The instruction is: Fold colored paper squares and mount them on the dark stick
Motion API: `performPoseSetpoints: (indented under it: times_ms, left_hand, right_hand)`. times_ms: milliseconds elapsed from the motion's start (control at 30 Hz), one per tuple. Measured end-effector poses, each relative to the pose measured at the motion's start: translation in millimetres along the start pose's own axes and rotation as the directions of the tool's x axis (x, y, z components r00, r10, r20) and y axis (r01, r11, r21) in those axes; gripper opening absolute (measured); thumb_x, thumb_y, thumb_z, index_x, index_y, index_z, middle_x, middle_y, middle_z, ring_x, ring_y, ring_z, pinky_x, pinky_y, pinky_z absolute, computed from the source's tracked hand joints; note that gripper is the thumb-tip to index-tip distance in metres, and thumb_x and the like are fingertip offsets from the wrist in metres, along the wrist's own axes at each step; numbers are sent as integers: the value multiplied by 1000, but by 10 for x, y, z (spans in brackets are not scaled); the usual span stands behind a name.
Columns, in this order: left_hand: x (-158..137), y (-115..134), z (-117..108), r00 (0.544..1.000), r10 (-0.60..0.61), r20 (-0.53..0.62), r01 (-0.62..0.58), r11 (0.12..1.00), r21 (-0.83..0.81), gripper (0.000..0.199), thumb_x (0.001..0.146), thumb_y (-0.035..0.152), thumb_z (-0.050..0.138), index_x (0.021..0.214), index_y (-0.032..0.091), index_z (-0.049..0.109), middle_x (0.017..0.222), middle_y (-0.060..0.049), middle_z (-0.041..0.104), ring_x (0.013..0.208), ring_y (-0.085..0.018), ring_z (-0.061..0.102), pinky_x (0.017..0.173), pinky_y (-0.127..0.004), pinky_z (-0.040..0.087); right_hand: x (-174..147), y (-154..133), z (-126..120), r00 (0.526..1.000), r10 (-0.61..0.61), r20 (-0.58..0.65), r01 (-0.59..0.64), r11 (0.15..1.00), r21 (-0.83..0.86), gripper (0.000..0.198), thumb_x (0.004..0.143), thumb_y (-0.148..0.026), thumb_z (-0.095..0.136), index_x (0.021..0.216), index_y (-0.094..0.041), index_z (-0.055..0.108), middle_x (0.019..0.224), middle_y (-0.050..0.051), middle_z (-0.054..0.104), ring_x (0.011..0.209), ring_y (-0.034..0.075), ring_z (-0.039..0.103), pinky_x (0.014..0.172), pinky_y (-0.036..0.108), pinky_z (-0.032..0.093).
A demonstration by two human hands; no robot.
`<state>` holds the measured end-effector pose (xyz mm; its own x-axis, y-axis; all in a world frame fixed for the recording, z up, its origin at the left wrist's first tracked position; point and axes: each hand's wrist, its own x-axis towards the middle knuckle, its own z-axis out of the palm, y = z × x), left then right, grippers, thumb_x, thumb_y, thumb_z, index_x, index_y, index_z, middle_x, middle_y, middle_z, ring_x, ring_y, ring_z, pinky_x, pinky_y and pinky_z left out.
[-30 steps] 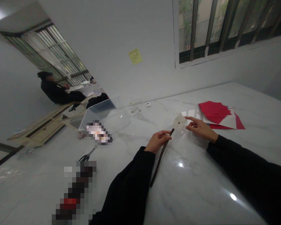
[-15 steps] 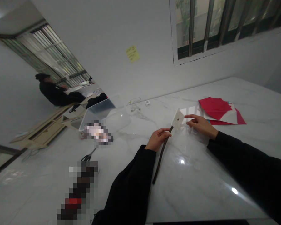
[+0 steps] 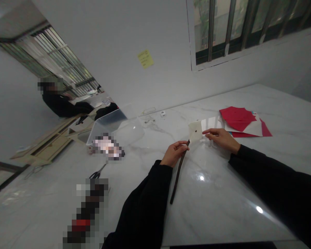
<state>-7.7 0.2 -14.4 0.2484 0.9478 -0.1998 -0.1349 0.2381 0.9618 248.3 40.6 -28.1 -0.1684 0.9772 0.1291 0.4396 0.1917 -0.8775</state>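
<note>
Pinching brown strip (image 3: 178, 174) close to its upper end between thumb and fingers of left hand (image 3: 171, 155), over the table (image 3: 223, 207), between near and far edges. Seen at upper end: white piece (image 3: 195, 131) with dark dot. Extending index finger of right hand (image 3: 223, 140) to its right edge, with other fingers curled; cannot tell whether touching or pinching. Noted toward far edge: red and white sheets (image 3: 238, 119); toward left edge: scissors (image 3: 95, 175).

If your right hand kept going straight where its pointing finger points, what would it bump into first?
The right hand would most likely meet the small cream piece with the dark dot. The fingertip is already right at its edge, maybe touching; depth is hard to judge.
</note>
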Motion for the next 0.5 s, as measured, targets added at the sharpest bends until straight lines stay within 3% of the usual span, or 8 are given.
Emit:
performPoseSetpoints:
  times_ms: [167, 300, 433, 500]
  left_hand:
    - [4, -6, -3, 1000, -11, -2, 11, 1000, -16, 48, 62, 36, 85, 101, 13, 70, 76, -4, 69, 67, -10, 57, 67, -24, 39]
    - [9, -12, -10, 1000, -9, -1, 9, 1000, -8, 46, 63, 36, 85, 100, 13, 70, 77, -4, 69, 67, -11, 57, 67, -25, 39]
    - [16, -26, -18, 1000, -5, 7, 5, 1000, -3, 46, 64, 35, 84, 102, 13, 70, 77, -4, 69, 67, -10, 57, 67, -24, 39]
    - [18, -32, -19, 1000, -3, 5, 3, 1000, -2, 47, 64, 36, 84, 102, 13, 70, 78, -4, 69, 67, -10, 57, 66, -23, 39]
  right_hand:
    - [-8, -18, 4, 999, 6, -45, -4, 999, 40, 56, 83, -38, 60, 136, -19, 56, 77, 1, 68, 57, 13, 55, 56, 25, 43]
    - [-8, -16, 7, 1000, 8, -22, -8, 1000, -18, 39, 84, -39, 57, 112, -17, 72, 75, 4, 68, 61, 15, 57, 58, 26, 44]
    - [-5, -7, 16, 999, 26, -42, -24, 999, 40, 51, 82, -37, 59, 128, -16, 63, 76, 4, 69, 59, 14, 56, 56, 25, 43]
    - [-6, -13, 19, 999, 36, -1, -36, 999, 21, 49, 83, -37, 57, 126, -15, 65, 73, 3, 68, 55, 12, 53, 53, 24, 41]
